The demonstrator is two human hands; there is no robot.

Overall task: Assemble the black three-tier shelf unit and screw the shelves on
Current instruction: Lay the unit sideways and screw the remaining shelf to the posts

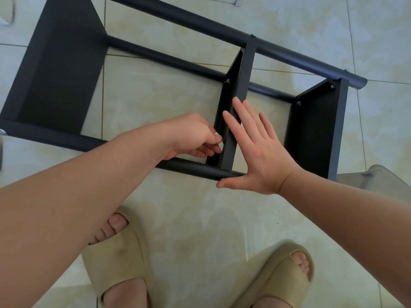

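Note:
The black shelf unit lies on its side on the tiled floor, its round posts (195, 21) running left to right. Three shelves stand on edge between the posts: a wide one (60, 63) at the left, a middle one (239, 90) and a right one (315, 130). My left hand (191, 136) reaches in at the left face of the middle shelf, near the lower post (191, 167), with fingers curled and pinching something small that I cannot make out. My right hand (255, 152) lies flat with straight fingers against the right side of the middle shelf, thumb on the lower post.
My feet in beige slippers (124, 258) stand just below the unit. A beige object (378, 176) shows at the right edge past the right shelf. Silver screw heads (228, 81) sit at the shelf corners. Pale floor tiles surround everything.

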